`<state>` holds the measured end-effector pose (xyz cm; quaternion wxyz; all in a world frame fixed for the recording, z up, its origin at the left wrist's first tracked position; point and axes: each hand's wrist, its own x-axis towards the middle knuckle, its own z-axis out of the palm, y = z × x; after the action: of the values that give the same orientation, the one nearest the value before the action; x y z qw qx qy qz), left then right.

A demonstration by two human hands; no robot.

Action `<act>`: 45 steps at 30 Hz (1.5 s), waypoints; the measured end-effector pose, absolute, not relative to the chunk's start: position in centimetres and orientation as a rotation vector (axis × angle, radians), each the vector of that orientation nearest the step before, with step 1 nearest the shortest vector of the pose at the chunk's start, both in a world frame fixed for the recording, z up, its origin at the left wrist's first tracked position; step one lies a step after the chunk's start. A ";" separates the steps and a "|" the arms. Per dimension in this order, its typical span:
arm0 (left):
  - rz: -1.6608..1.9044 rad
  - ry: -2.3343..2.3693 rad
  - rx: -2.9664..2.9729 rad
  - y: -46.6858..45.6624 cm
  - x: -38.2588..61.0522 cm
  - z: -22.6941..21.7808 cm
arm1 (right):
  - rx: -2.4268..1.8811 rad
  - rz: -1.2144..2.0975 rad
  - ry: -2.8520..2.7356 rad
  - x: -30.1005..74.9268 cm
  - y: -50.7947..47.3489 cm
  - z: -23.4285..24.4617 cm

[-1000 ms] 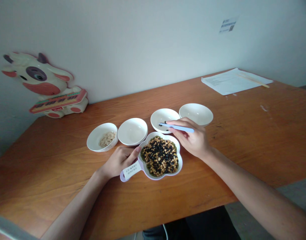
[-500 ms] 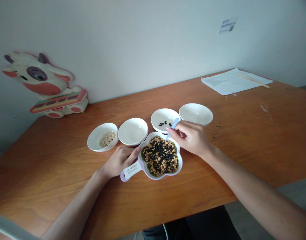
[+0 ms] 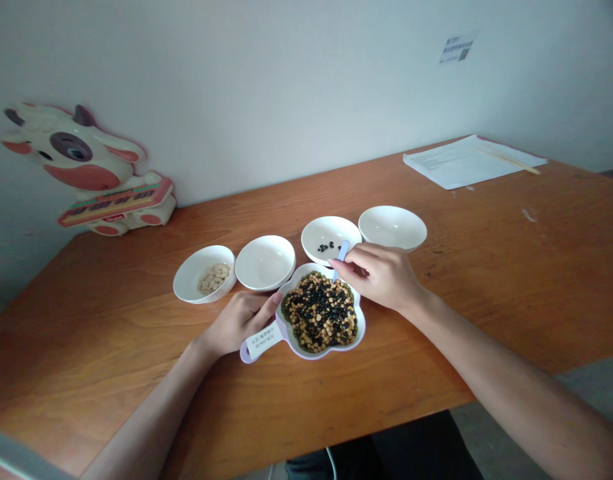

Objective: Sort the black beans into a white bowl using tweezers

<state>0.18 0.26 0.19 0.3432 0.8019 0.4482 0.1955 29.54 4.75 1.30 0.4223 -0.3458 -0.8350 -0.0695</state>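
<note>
A flower-shaped white dish (image 3: pixel 359 328) with a lilac handle holds mixed black, yellow and green beans. My left hand (image 3: pixel 239 321) grips the dish by its labelled handle. My right hand (image 3: pixel 381 275) pinches light blue tweezers (image 3: pixel 341 252), tips down into the beans at the dish's far edge. Behind the dish stand several small white bowls in a row: one with pale beans (image 3: pixel 204 274), one with nothing in it (image 3: pixel 265 262), one with a few black beans (image 3: pixel 330 239), and one with nothing in it (image 3: pixel 392 227).
A cow-shaped toy (image 3: pixel 89 171) leans against the wall at the back left. Papers with wooden chopsticks on top (image 3: pixel 471 161) lie at the far right of the wooden table (image 3: pixel 511 267). The table's front edge runs near my forearms.
My right hand drew the tweezers back from over the black-bean bowl and turned them tips down into the mixed beans. Black beans now lie uncovered in that bowl. My left hand stayed put.
</note>
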 end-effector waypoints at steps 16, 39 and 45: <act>0.496 1.186 2.064 0.2 0.2 0.1 | -0.846 -0.192 -2.107 29.4 4.7 1.3; 0.489 1.189 2.069 0.3 0.1 0.0 | -0.839 -0.216 -2.100 29.5 4.7 1.3; 0.499 1.188 2.077 0.3 0.1 0.0 | -0.844 -0.212 -2.094 29.5 4.7 1.3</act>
<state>0.12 0.26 -0.04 0.3416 0.7987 0.4567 0.1918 29.48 4.66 1.29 0.4232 -0.3373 -0.8366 -0.0845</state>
